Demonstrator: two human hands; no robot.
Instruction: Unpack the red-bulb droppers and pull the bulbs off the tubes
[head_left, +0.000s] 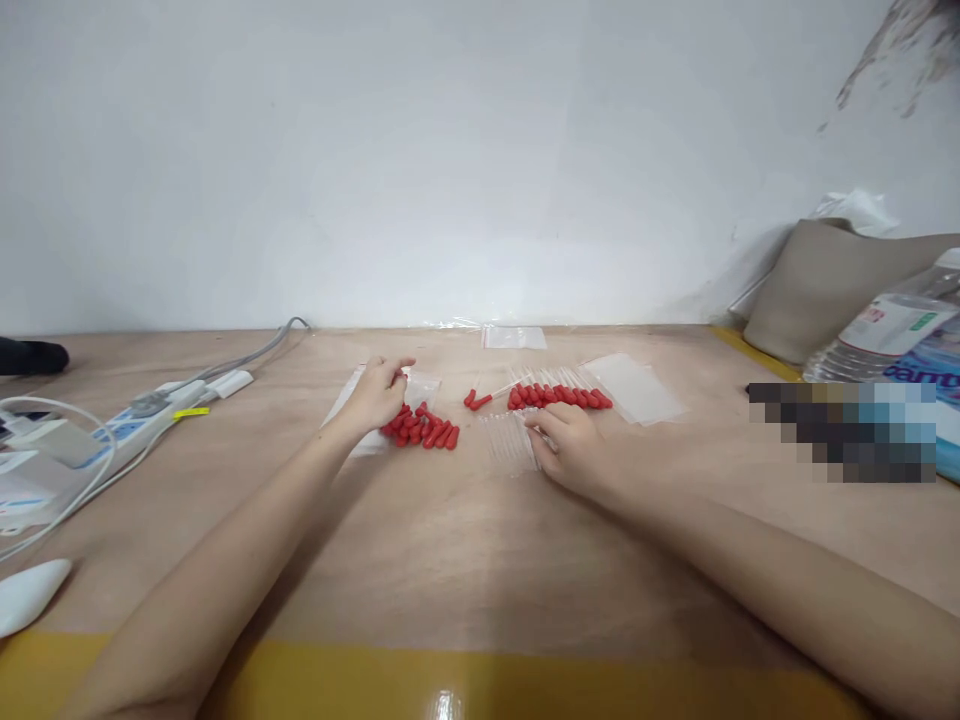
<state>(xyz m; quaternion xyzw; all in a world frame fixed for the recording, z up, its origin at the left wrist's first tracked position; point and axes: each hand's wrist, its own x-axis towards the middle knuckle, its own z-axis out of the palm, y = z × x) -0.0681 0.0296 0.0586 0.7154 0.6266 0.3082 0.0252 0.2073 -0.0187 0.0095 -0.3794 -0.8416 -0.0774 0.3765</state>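
Left of centre, the left hand [379, 393] curls its fingers over the far edge of a heap of red caps [427, 432] (whether it pinches one cannot be told), while the right hand [570, 447] lies unclenched on clear tubes [506, 440], just near of a row of red-capped tubes [559, 397].

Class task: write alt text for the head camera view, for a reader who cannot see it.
A person's left hand touches a loose pile of small red rubber caps on a light wooden table, while the right hand rests on a bunch of clear thin tubes. Behind lies a row of red-capped tubes beside clear plastic bags.
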